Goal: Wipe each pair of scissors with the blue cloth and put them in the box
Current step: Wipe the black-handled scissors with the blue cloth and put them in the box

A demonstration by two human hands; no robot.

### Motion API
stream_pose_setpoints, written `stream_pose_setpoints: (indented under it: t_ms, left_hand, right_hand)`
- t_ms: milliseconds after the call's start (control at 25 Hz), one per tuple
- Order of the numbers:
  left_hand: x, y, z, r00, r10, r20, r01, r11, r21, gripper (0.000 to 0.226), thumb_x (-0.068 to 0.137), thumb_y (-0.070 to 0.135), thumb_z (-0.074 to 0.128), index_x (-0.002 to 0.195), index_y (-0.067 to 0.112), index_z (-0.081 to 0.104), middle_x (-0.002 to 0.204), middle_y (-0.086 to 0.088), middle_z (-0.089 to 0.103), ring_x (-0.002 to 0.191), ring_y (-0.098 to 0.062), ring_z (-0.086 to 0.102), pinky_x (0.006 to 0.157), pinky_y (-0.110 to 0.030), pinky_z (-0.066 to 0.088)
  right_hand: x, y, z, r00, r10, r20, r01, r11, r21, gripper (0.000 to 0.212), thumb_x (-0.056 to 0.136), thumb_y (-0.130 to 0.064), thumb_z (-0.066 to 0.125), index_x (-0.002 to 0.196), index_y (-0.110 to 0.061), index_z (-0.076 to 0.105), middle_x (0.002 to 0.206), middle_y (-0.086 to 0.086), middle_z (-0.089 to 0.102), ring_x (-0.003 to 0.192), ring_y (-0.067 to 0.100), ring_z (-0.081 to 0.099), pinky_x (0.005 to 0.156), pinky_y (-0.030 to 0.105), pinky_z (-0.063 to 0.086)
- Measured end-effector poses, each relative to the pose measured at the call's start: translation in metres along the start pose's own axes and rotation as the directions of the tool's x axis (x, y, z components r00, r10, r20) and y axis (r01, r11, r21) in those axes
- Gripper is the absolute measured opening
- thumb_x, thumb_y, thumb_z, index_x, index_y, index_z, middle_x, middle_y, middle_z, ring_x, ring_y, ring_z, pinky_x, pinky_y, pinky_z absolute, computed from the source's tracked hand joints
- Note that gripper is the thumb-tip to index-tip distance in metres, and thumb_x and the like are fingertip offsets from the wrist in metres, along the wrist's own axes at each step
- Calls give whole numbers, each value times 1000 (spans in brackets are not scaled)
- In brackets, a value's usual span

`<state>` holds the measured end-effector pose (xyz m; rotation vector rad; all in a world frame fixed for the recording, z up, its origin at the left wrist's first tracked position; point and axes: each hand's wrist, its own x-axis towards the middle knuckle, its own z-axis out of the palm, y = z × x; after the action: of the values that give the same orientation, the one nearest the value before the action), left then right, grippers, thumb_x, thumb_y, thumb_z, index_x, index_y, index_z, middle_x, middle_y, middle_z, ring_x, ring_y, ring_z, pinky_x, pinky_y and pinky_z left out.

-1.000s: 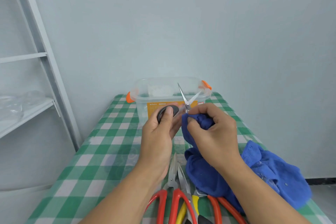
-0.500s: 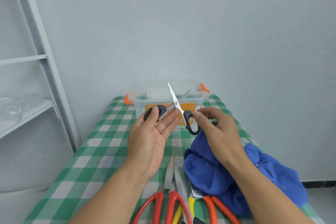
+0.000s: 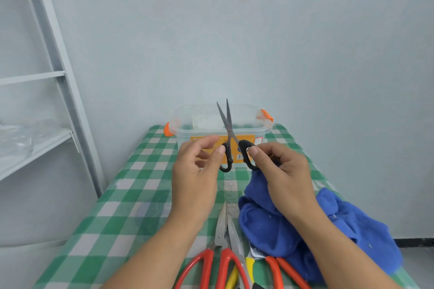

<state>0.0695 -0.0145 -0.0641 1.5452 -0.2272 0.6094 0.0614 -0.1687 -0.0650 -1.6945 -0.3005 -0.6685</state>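
Black-handled scissors stand upright in front of me, blades pointing up and nearly closed. My left hand pinches the left handle loop and my right hand pinches the right loop. The blue cloth lies crumpled on the table under my right hand and wrist; part of it rises into that hand. The clear plastic box with orange latches stands open behind the scissors at the table's far end.
Several more scissors lie at the near edge: a red-handled pair, a yellow-handled pair and an orange-handled pair. The table has a green checked cover. A grey shelf unit stands to the left, a wall behind.
The scissors went from wide open, held by my left hand while the right wiped with the cloth, to upright and nearly closed, with each hand on one handle loop.
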Motion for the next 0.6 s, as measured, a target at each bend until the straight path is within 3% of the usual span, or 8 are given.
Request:
stream_pose_setpoints:
  t_ms: [80,160,240,440,520,600]
  left_hand:
    - [-2,0,2,999,4,54,-2,999,-37,14,95,19,68,100,31,72,100,-3,71,86,-3,65,80,-22,53]
    - [-3,-1,3,990,-53,132,68,992,-108,13,95,29,67,105,23,74,102,-4,74,95,-15,69,88,-33,55]
    - [-3,-2,4,976,-135,169,172,959,-225,16,97,24,65,104,13,73,101,-12,75,94,-24,70,88,-41,56]
    - [0,6,3,942,-289,173,335,861,-384,20,100,3,53,90,5,70,84,-15,69,73,-21,64,62,-29,56]
    - [2,6,2,930,-328,165,367,835,-410,23,100,1,50,85,5,67,80,-14,65,72,-21,61,65,-34,55]
    - [4,6,3,929,-344,135,368,829,-421,26,99,-1,49,80,7,65,75,-10,63,72,-19,60,71,-37,56]
  right_hand:
    - [-3,3,3,997,-73,33,74,996,-52,12,91,-24,73,79,-22,73,71,-10,65,70,10,57,67,22,44]
    - [-6,6,7,980,-174,95,187,970,-153,13,86,-30,74,76,-22,71,72,-6,60,69,15,55,65,28,44]
    - [-8,10,14,959,-231,165,264,940,-218,13,82,-33,75,77,-21,72,74,-6,57,70,16,56,63,35,46]
    - [-10,11,15,933,-260,247,312,929,-199,23,82,-46,73,88,-25,77,82,-13,60,76,15,62,67,40,52]
    - [-10,7,15,934,-272,232,315,933,-175,21,87,-42,71,89,-22,77,83,-11,64,79,16,63,70,37,52]
    - [-9,4,13,956,-267,118,285,944,-168,9,89,-32,72,85,-24,74,82,-10,63,80,15,62,71,28,49]
